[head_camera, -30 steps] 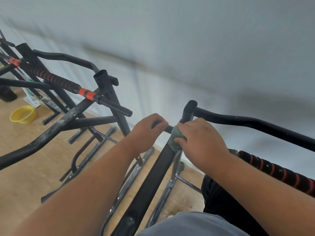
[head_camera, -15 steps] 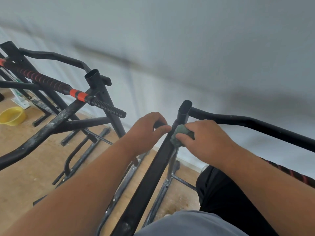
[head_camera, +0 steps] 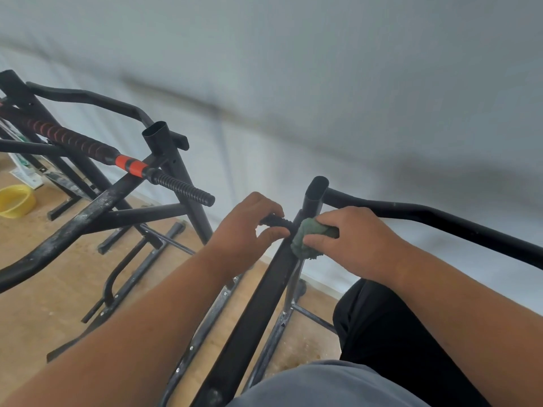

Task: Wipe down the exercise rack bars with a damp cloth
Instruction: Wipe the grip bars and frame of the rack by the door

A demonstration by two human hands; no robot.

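A black exercise rack bar (head_camera: 252, 315) slopes up from the bottom middle to an open-topped upright tube (head_camera: 316, 195). My right hand (head_camera: 357, 240) presses a crumpled green cloth (head_camera: 305, 239) against the bar just below that tube. My left hand (head_camera: 248, 227) grips a short black ribbed handle (head_camera: 276, 222) that sticks out to the left of the same joint. A curved black bar (head_camera: 440, 221) runs right from the tube.
A second black rack (head_camera: 97, 201) stands to the left with an orange-banded ribbed bar (head_camera: 130, 165) and its own upright tube (head_camera: 158, 133). A yellow bowl (head_camera: 14, 201) sits on the tan floor at far left. A pale wall fills the background.
My right hand has slid the cloth a little along the bar near the tube, showing more green cloth. My left hand stays on the ribbed handle. The view has shifted slightly.
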